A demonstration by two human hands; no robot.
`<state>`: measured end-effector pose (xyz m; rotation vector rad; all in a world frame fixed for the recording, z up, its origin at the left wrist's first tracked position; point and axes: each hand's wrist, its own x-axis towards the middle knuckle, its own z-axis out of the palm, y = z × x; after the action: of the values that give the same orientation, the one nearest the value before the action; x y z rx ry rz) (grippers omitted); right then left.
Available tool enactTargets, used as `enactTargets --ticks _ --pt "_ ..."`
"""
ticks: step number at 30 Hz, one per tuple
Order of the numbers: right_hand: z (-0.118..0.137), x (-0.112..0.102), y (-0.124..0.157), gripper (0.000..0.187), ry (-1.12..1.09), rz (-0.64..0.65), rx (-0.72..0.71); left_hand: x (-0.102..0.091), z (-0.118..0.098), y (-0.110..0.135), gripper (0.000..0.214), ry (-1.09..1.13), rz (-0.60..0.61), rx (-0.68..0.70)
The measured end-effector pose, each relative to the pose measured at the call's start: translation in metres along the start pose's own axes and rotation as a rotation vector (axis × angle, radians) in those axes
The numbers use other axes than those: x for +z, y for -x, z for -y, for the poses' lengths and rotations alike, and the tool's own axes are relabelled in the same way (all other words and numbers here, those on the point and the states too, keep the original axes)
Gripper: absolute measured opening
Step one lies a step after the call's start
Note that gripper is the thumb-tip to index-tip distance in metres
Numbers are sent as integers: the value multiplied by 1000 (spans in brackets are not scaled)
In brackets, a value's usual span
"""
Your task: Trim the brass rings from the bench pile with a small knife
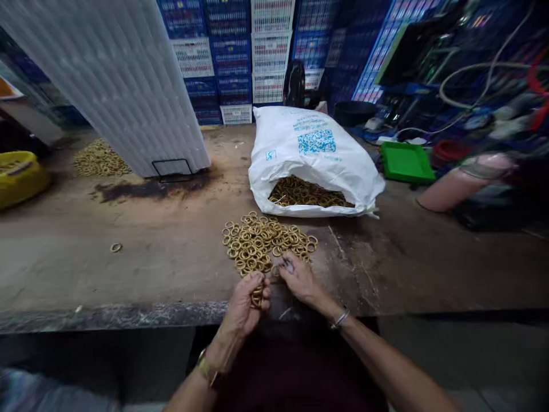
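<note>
A loose pile of brass rings (266, 243) lies on the worn wooden table (150, 257) near its front edge. My left hand (247, 303) is curled shut round a small stack of brass rings (257, 296) at the table edge. My right hand (298, 277) rests at the near side of the pile, fingertips pinched on a ring there. Behind the pile a white sack (309, 154) lies on its side, mouth open toward me, with more rings (306, 194) showing inside.
A white corrugated panel (124, 86) stands at the back left with another heap of rings (99, 159) beside it. A single ring (115, 247) lies alone at left. A yellow tub (19, 174), a green tray (405, 162) and stacked crates (240, 51) surround the table.
</note>
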<state>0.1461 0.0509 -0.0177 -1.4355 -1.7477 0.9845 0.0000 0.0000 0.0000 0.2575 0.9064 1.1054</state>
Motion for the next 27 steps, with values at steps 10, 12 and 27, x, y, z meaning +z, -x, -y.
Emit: enactTargets --ticks 10,12,27 --pt "14 1 6 13 -252 57 88 14 15 -9 37 -323 -96 234" --pt "14 1 5 16 -285 93 119 13 14 -9 33 -469 -116 311" --pt "10 -1 4 24 -430 208 189 8 14 -8 30 -266 100 126"
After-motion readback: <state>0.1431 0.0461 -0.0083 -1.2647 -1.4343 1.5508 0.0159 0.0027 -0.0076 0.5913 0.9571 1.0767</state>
